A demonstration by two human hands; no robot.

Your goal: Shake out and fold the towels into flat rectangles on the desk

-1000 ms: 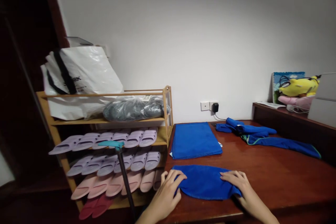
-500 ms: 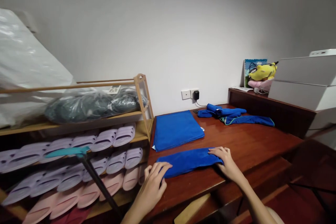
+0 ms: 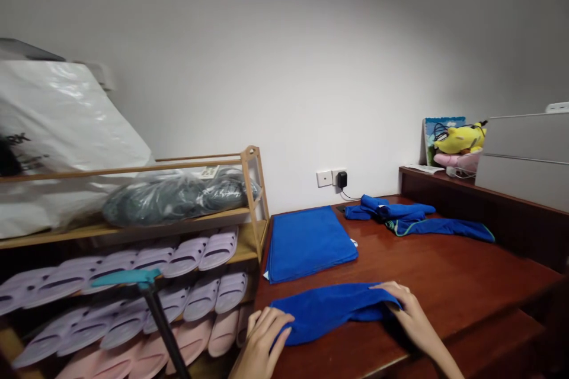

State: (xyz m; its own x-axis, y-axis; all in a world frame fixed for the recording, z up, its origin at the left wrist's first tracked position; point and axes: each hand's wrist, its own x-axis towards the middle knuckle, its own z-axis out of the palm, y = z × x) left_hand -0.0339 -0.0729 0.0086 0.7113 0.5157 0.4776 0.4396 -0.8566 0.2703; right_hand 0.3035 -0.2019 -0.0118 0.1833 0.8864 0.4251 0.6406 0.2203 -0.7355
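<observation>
A folded strip of blue cloth (image 3: 326, 311) lies near the front of the reddish-brown wooden table (image 3: 427, 296). My left hand (image 3: 267, 337) grips its left end, fingers curled over the edge. At the other end, my right hand (image 3: 402, 308) pinches the cloth, and that end is slightly lifted and creased. Behind the strip rests a flat, neatly folded stack of blue cloth (image 3: 311, 243) with small white tags at its edges. Farther back on the right, crumpled blue cloths (image 3: 400, 216) lie in a heap, one edged in green.
A wooden shoe rack (image 3: 255, 201) on the left holds rows of lilac slippers (image 3: 220, 249) and pink slippers (image 3: 222, 331). A turquoise-headed black pole (image 3: 160, 314) stands before it. A black plug (image 3: 342, 179) sits in the wall socket. Grey boxes (image 3: 524, 160) and a yellow plush toy (image 3: 460, 139) are at right.
The strip's right end has risen and bent in my right hand. My left hand keeps its hold. The view has tilted up, so everything sits lower and a little farther right.
</observation>
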